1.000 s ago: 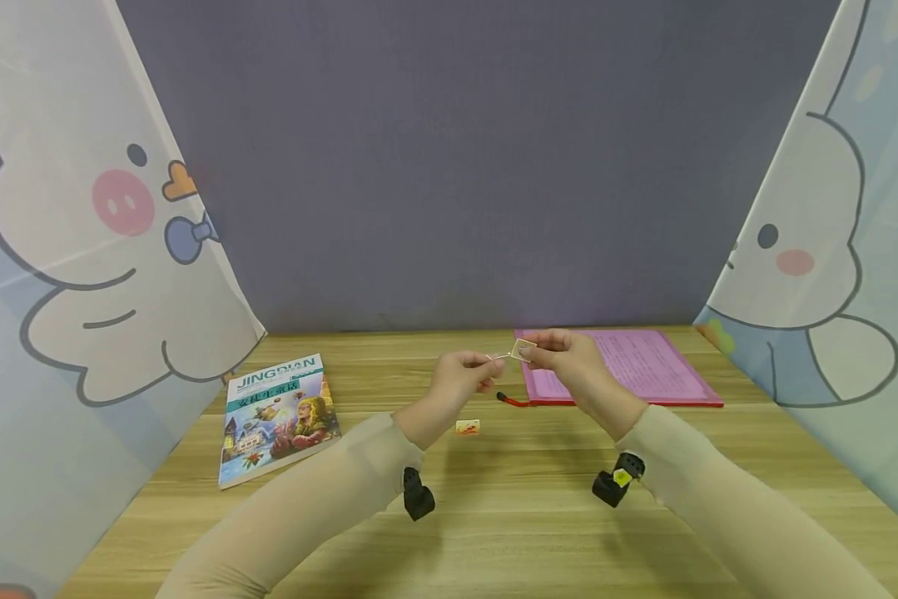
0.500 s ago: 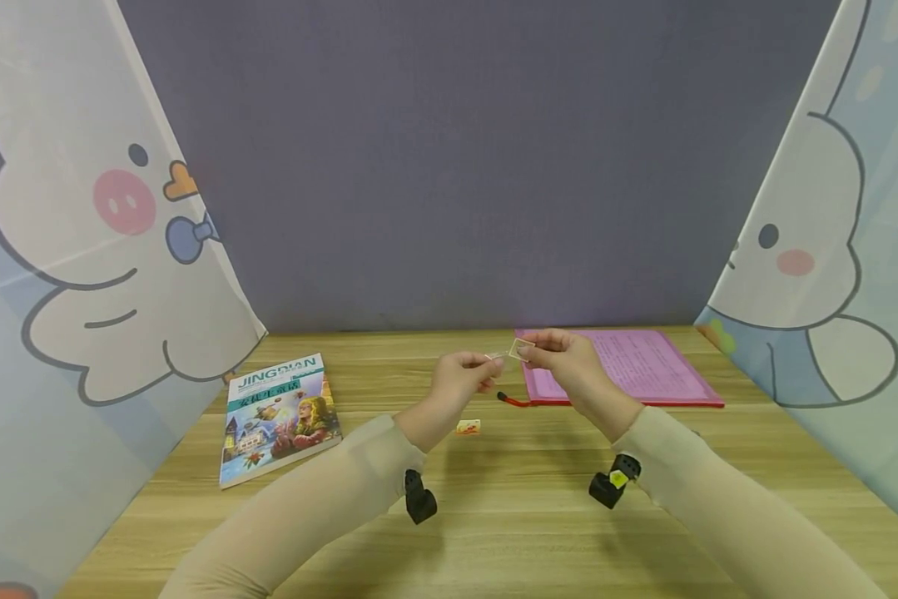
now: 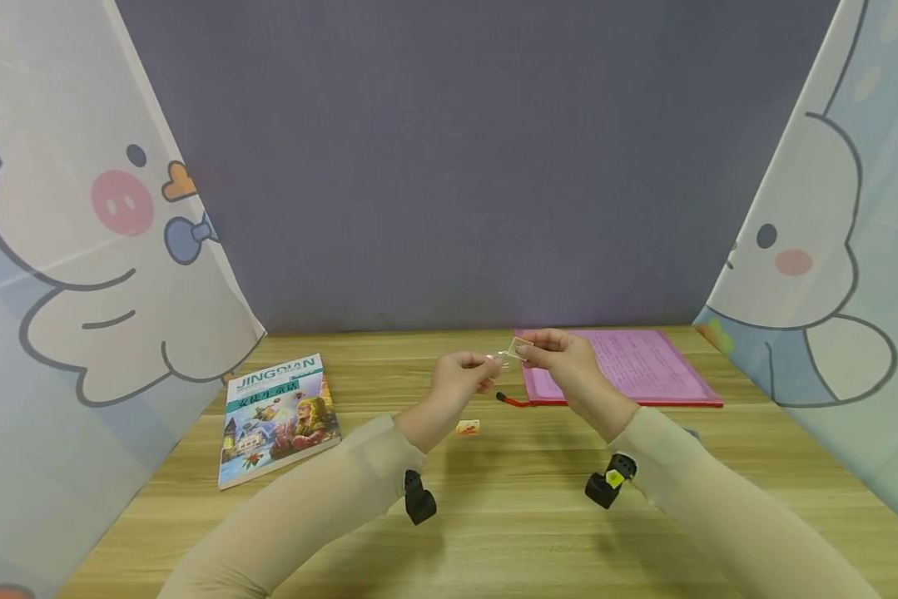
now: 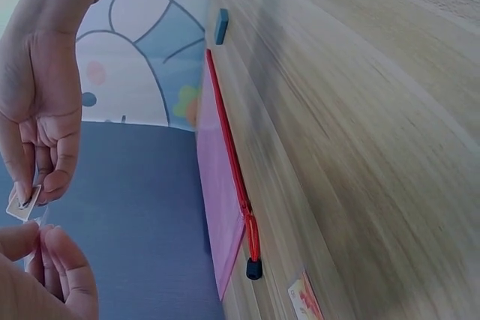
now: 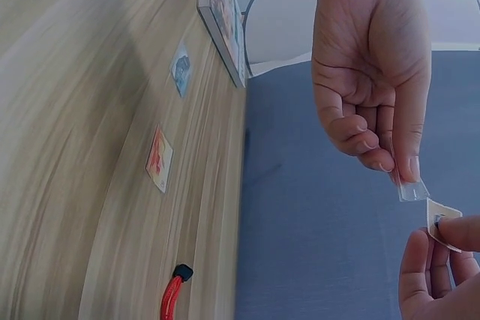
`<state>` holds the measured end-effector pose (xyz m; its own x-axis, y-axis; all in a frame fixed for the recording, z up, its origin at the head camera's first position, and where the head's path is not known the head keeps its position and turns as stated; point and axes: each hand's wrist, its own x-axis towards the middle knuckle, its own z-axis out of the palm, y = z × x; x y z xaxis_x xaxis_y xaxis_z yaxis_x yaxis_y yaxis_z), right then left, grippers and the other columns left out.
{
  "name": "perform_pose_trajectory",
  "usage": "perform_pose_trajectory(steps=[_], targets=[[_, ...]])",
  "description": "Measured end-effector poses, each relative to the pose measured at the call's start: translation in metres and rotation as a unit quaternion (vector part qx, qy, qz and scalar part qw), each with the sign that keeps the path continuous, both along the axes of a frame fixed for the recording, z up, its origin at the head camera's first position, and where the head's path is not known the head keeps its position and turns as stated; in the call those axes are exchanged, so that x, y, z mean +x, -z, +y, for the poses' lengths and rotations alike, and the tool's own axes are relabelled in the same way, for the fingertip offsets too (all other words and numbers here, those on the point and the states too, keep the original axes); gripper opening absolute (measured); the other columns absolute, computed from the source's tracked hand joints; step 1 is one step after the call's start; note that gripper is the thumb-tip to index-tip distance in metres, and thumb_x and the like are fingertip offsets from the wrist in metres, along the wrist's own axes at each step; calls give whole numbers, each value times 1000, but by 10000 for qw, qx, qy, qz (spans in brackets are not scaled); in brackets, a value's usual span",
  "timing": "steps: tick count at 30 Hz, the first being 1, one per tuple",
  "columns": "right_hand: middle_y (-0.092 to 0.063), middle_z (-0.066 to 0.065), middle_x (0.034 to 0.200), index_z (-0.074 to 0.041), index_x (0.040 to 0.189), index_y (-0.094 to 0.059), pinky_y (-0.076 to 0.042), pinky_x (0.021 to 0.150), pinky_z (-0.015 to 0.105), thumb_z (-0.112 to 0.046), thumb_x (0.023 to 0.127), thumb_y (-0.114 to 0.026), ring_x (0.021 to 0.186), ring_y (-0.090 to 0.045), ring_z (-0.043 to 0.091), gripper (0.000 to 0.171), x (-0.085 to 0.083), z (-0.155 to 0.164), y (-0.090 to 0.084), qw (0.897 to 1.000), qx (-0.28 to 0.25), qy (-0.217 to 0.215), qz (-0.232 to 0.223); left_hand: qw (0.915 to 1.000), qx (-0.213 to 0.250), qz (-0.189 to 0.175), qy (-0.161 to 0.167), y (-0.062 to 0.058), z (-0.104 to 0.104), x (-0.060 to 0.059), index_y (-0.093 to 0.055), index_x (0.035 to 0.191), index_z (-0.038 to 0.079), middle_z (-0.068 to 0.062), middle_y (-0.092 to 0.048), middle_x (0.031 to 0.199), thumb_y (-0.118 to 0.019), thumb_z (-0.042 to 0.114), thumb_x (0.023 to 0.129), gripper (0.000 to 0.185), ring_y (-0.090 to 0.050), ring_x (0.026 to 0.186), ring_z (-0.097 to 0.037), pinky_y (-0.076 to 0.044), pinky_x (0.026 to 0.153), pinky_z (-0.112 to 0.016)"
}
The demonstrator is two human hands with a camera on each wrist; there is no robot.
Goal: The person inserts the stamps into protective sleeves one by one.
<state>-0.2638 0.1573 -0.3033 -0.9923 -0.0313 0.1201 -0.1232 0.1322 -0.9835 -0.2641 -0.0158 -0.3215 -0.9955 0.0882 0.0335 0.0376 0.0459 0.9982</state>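
My left hand (image 3: 459, 376) pinches a small clear plastic sleeve (image 5: 412, 191) between thumb and forefinger. Facing it, my right hand (image 3: 566, 353) pinches a small pale card (image 3: 519, 348) with a light border; its thumb covers part of the card's face. The card's corner is close to the sleeve's edge, and I cannot tell whether they touch. Both hands are raised above the table. On the wood below lies a small card with a red and yellow picture (image 3: 467, 428).
A book with a colourful cover (image 3: 280, 420) lies at the left. Behind my right hand is a pink zip folder (image 3: 643, 366) with a red pull cord (image 3: 513, 400). A small blue picture card (image 5: 181, 70) and a blue block (image 4: 222, 26) rest on the table.
The clear sleeve has turned in my left fingers and shows more of its face. My right hand and the card have shifted very slightly left.
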Motion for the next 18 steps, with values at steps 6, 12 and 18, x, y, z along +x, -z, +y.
perform_pose_trajectory(steps=[6, 12, 18], targets=[[-67, -12, 84, 3, 121, -61, -55, 85, 25, -11, 92, -67, 83, -67, 10, 33, 1, 0, 1, 10000, -3, -65, 19, 9999, 110, 18, -41, 1, 1, 1, -69, 96, -5, -9, -71, 86, -71, 15, 89, 21, -60, 64, -9, -59, 71, -28], [-67, -11, 86, 3, 120, -61, -53, 94, 35, -11, 92, -66, 89, -67, 13, 32, 1, -2, 2, 9999, 49, -102, -42, 9999, 110, 10, -37, 2, 1, 1, -69, 93, -4, -7, -70, 85, -71, 17, 89, 22, -62, 66, -12, -59, 73, -30], [-69, -10, 87, 4, 117, -62, -55, 89, 33, -11, 91, -67, 88, -68, 15, 30, 1, -3, 4, 9998, 45, -138, -104, 9998, 182, 27, -79, 0, 1, 3, -69, 93, -3, -6, -69, 84, -72, 17, 89, 21, -65, 72, -18, -60, 77, -34]])
